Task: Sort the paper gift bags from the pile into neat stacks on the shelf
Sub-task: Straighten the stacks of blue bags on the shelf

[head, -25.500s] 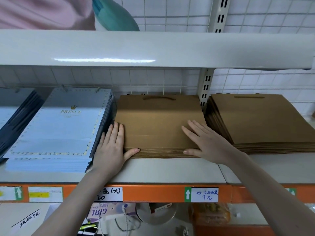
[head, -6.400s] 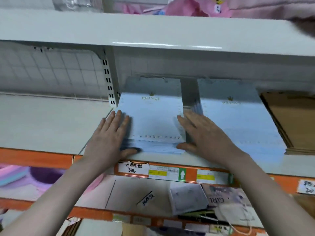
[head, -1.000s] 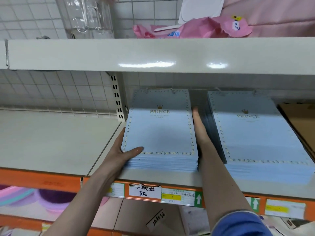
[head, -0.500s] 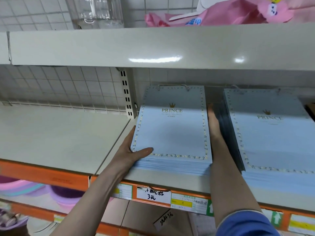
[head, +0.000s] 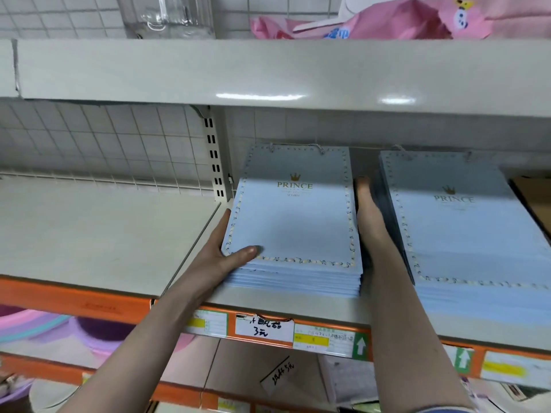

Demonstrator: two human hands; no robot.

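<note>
head view: a stack of light blue paper gift bags (head: 293, 231) printed "prince" under a gold crown lies flat on the grey shelf (head: 104, 234), just right of the slotted upright post (head: 216, 162), its front edge close to the shelf's orange front rail (head: 74, 299). the left hand (head: 222, 257) cups the stack's near left corner: the thumb lies curled over the top bag beside the dotted border, while the palm and fingers press against the left side, the fingertips hidden by the stack. the right hand (head: 369, 216) stands edge-on in the narrow gap between this stack and a second stack of the same blue bags (head: 465, 234) to the right; its fingers are straight and flat against the first stack's right side, holding nothing. the second stack leans slightly, its dark side edges showing toward the gap. a brown paper bag stack (head: 533, 198) shows only partly at the far right edge. cord handles peek out at the back of both blue stacks. price labels (head: 264, 329) sit on the rail below the bags, one handwritten, others with green arrows. the upper shelf (head: 268, 73) carries a clear plastic container (head: 167, 16) and pink packaged goods (head: 387, 19). below the rail, pink and purple basins (head: 59, 326) are blurred at the left, and a blue sleeve cuff (head: 441, 409) shows at the bottom edge on the right forearm
</note>
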